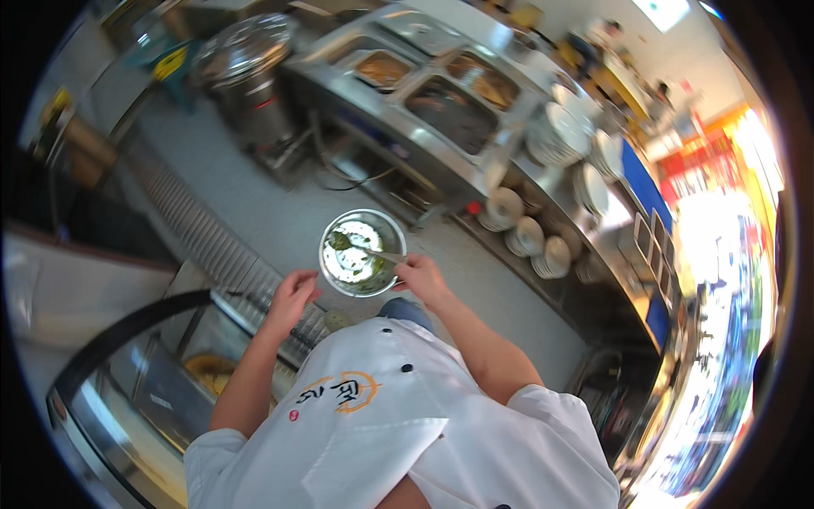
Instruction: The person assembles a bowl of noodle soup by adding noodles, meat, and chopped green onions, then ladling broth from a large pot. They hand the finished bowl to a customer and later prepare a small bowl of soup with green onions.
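The left hand (291, 294) sits at the near left rim of a round metal bowl (386, 227), fingers curled loosely; whether it grips the rim or only touches it cannot be told. The right hand (421, 277) sits at the near right rim, fingers closed around the handle of a spoon (373, 252) that reaches into the bowl. The bowl is held in front of the white jacket (398, 424), above the grey floor (254, 195). It contains a white food with green pieces along the inner wall.

To the lower left, a curved glass case (127, 382) holds a tray with a yellow-brown food.

Beyond the bowl, a steel counter (339, 85) carries rectangular wells: two with orange-brown contents, one with a dark content. A large lidded steel pot (246, 68) stands to its left.

To the right, stacks of white plates (560, 131) and bowls fill the shelves. A blue panel (640, 182) runs along the counter edge. Farther right, a red and orange sign (721, 157) hangs in strong light.
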